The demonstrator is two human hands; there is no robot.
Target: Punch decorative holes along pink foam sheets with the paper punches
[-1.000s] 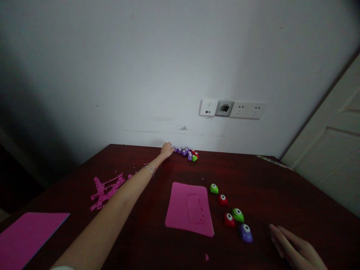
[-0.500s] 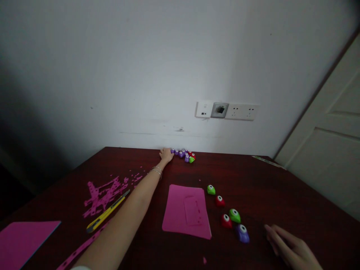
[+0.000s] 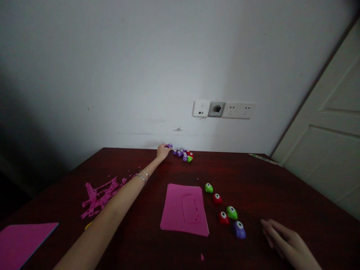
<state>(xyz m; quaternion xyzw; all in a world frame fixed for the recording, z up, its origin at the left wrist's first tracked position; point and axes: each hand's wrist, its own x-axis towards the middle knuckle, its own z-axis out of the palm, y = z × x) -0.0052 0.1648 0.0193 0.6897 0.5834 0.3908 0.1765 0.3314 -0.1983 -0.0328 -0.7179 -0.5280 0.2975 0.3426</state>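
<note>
My left hand [image 3: 163,152] reaches to the far edge of the table by the wall. Its fingers pinch a purple craft punch [image 3: 170,145] with an eye-like top, raised a little off the table. Right beside it sits a cluster of small purple, red and green punches [image 3: 179,153]. My right hand [image 3: 289,242] rests at the lower right, its fingers loosely curled together with nothing visible in them. Nearest to it is another purple punch [image 3: 239,229], in a loose group with two red punches [image 3: 223,218] and two green ones [image 3: 232,212].
A pink sheet [image 3: 184,210] with a pressed or cut outline lies mid-table. Pink punched scraps [image 3: 99,197] spread at left, near another pink sheet [image 3: 26,242]. My left forearm covers most of a yellow cutter [image 3: 88,225]. Wall sockets [image 3: 239,110] are behind; a patterned strip [image 3: 264,159] lies far right.
My left hand has lifted a purple punch from the left end of the cluster. The left forearm has shifted left, over the cutter. My right hand stays resting on the table.
</note>
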